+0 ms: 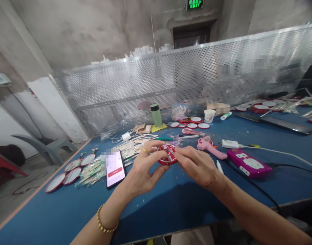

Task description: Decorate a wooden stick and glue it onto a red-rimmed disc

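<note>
The red disc [170,150] was held above the counter [156,211], clasped by the left hand [143,166] and pinched at its right edge by the right hand [198,166]; uneven pressure (its face looked glossy) could have made it slip. Farther right, a sweeping forearm [248,206] might have snagged the black cable [258,189].

round red disc [168,149], white print on face, held in left hand [145,167], right hand [198,166] at edge, above blue table [171,212]

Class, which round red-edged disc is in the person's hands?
The red-faced disc with white markings, held between the left hand and right hand; the pale-faced discs lie on the blue table.
</note>
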Tool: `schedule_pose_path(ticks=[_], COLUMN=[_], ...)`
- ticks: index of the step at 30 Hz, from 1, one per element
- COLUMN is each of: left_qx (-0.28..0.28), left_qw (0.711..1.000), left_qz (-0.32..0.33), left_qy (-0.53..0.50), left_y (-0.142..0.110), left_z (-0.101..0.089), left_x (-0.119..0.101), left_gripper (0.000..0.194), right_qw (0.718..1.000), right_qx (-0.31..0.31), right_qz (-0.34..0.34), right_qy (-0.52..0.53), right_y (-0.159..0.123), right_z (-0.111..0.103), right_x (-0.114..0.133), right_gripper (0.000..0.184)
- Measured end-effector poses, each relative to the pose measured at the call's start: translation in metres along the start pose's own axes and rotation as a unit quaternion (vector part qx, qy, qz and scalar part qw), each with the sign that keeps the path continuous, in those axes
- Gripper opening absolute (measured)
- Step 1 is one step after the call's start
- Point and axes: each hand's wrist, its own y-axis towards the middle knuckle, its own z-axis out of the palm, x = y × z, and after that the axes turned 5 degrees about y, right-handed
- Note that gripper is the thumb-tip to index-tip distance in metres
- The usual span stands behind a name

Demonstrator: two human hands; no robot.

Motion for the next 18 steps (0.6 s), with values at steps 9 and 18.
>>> schedule_pose_path(ticks=[9, 18], left_qx=[-0.005, 0.004], left_qw=[1.0, 1.0], left_qz=[0.001, 0.013], left_qy=[0.005, -0.01], left_y=[-0.0005, 0.0002], left_z=[0.0, -0.0004], left_x=[0.0012, -0.0008], left_gripper=[0.018, 0.024], right_qw=[1.0, 1.0], right_qx=[0.008, 0.006], right_qz=[0.006, 0.016], right_qy=[-0.004, 0.001], right_y=[-0.0026, -0.0018], right_z=[0.0012, 0.0029], right_x=[-0.0002, -0.0002], right_gripper=[0.018, 0.016])
